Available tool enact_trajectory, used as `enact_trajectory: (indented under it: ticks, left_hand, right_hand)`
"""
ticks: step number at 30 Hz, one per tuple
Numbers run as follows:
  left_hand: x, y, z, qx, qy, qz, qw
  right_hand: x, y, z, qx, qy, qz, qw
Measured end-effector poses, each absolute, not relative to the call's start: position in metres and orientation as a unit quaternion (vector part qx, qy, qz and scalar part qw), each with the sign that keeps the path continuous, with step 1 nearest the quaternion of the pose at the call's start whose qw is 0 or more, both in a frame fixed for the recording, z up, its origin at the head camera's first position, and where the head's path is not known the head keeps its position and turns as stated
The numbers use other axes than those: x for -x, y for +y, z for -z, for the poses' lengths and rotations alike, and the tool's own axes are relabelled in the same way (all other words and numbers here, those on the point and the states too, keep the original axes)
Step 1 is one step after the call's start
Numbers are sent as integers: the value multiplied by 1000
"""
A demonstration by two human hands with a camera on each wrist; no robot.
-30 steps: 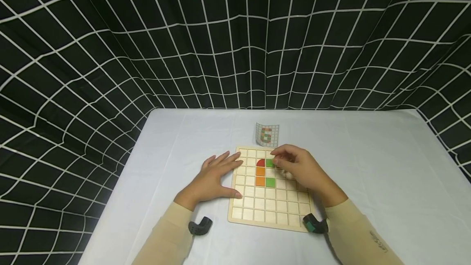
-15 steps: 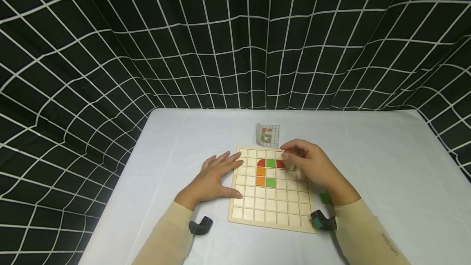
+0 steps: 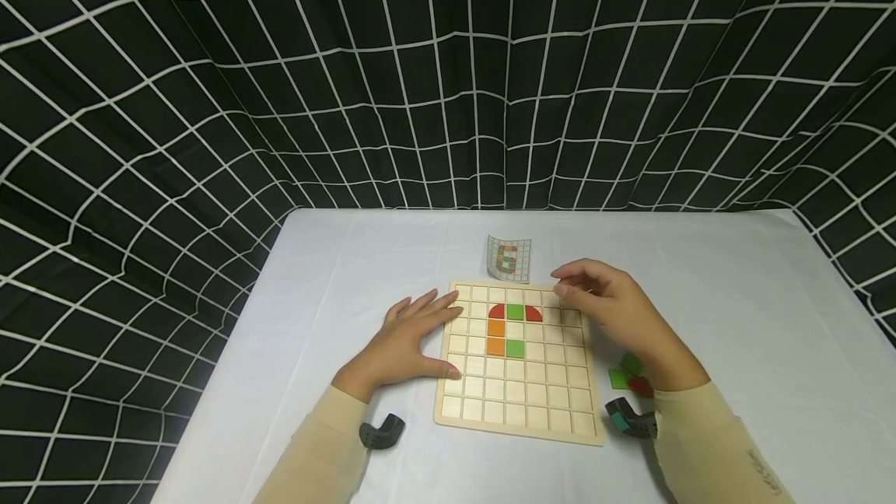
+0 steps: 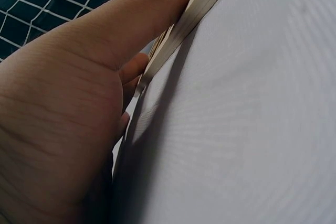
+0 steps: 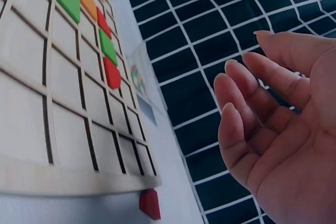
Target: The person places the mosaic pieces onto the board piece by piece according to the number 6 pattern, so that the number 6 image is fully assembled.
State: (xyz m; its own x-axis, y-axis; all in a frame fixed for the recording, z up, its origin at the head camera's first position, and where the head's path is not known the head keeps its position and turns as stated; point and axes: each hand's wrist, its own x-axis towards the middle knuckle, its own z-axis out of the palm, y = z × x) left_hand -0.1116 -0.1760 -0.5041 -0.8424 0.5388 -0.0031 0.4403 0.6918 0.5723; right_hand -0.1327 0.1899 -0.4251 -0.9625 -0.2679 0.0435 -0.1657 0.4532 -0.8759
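A wooden grid board (image 3: 528, 417) lies flat on the table. My left hand (image 3: 402, 342) rests on its left side with fingers spread; in the left wrist view the thumb (image 4: 152, 17) touches the rim. Set in the squares are a red rounded tile (image 3: 496, 312), a green tile (image 3: 515, 312), a second red rounded tile (image 3: 533, 314), two orange tiles (image 3: 496, 328) and a lower green tile (image 3: 515, 348). Over the board's upper right corner hovers my right hand (image 3: 610, 306). The right wrist view shows its fingers loosely bent, holding nothing.
Behind the board stands a curled pattern card (image 3: 509, 259) printed with coloured squares. Loose green tiles (image 3: 619, 378) and a red tile (image 3: 640, 387) lie right of the board, partly hidden by my right wrist. Dark gridded cloth (image 3: 448, 84) hangs behind the white table (image 3: 350, 255).
My right hand has let go of the second red tile, now in its square beside the green one, and moved right and away. Loose tiles came into sight. My left hand stayed still.
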Motion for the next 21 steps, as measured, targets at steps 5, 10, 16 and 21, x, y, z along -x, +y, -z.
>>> enact_trajectory:
  ticks: [5,10,16,21]
  left_hand:
    - [112,-176,506,-266,916,-288,84]
    - [112,-176,506,-266,916,-287,84]
    - [111,-176,503,-265,916,-287,88]
    - [110,-176,502,-265,915,-290,87]
  right_hand:
    - [133,196,429,121,853,505,54]
    - [130,205,430,119,848,512,63]
    - [125,216,429,119,849,511,68]
    - [121,228,434,115,857,497,67]
